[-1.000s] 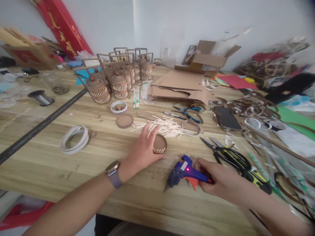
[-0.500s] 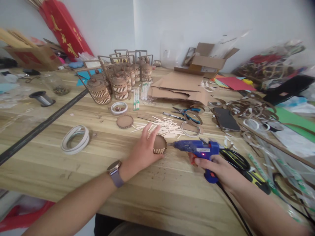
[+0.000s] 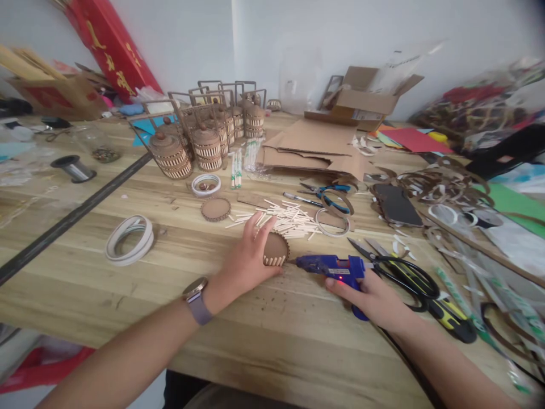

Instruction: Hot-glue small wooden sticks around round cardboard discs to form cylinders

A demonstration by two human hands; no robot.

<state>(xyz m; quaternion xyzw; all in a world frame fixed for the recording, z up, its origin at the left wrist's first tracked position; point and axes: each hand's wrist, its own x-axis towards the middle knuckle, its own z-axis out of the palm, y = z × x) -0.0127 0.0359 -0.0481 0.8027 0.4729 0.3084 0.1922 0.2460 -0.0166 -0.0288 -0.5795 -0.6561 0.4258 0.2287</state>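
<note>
My left hand (image 3: 244, 255), with a watch on its wrist, grips the left side of a round cardboard disc (image 3: 276, 246) with a corrugated rim. Several short pale sticks (image 3: 275, 261) stand along the disc's near edge. In my right hand (image 3: 374, 298) is a blue glue gun (image 3: 330, 268) with a lit red light. Its nozzle points left, close to the right end of the row of sticks; whether it touches cannot be made out. Just behind the disc lies a loose heap of pale sticks (image 3: 293, 220). A second cardboard disc (image 3: 216, 209) rests to the left of the heap.
Finished-looking lidded baskets with handles (image 3: 208, 149) stand at the back left. Black-handled scissors (image 3: 400, 272) and a yellow-black cutter (image 3: 451, 321) lie right of the glue gun. Rolls of white tape (image 3: 129, 241), pliers (image 3: 327, 188), a phone (image 3: 395, 204) and torn cardboard (image 3: 310, 142) surround the work.
The glue gun has moved slightly left and down, its nozzle now lower beside the disc's near edge. My left hand keeps its hold on the disc almost unmoved.
</note>
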